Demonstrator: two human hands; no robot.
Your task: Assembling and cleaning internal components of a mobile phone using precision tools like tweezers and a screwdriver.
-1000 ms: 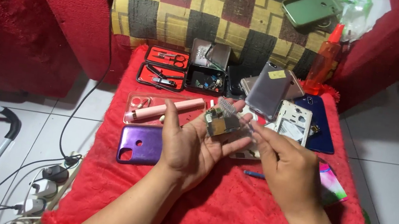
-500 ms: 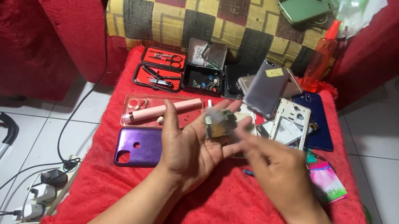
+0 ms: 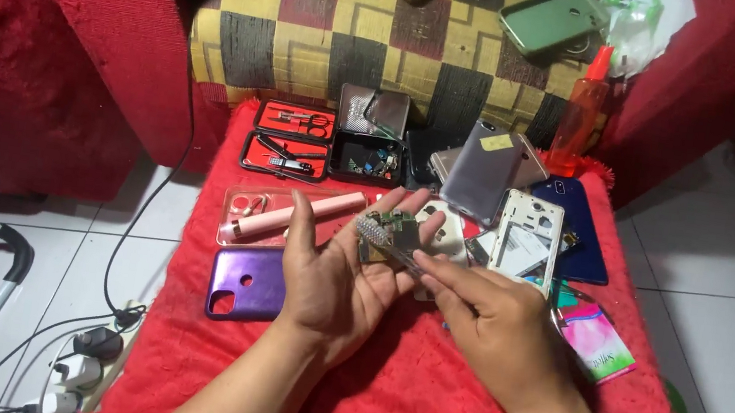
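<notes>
- Left hand [image 3: 333,278]: palm up, fingers spread w/ slight curl, thumb out to the left; cradles a small green circuit board [image 3: 395,231] across the fingertips, loosely, not clenched.
- Board sits mid-scene above the red cloth [image 3: 417,396], a bit far of centre, tilted; details too small to tell.
- Right hand [image 3: 495,325]: back of hand up, fingers drawn together, pinching a thin brush-like tool [image 3: 386,244]; bristle head rests on the left fingertips, just beside/touching the board. Exact grip hidden by the knuckles.
- Hands nearly meet, fingertips touching or close; can't tell which.
- Left of left hand: purple phone case [image 3: 247,283] flat on cloth, near; farther, a clear case [image 3: 237,217] w/ a pink tube [image 3: 294,215] lying across it.
- Far left: open red-lined tool kit [image 3: 289,140] w/ scissors and small metal tools.
- Far centre: small dark tray of parts [image 3: 366,158], a grey phone back [image 3: 480,172] leaning up beside it.
- Right of hands: white phone frame [image 3: 528,239], dark blue back cover [image 3: 580,232] behind it, colourful card-like item [image 3: 598,340] at the near right edge.
- Far: chequered cushion [image 3: 363,33] w/ a green phone case [image 3: 552,17] on top, orange spray bottle [image 3: 580,112] standing at its right.
- Near left on tiled floor: power strip w/ plugs and cables [image 3: 81,368].
</notes>
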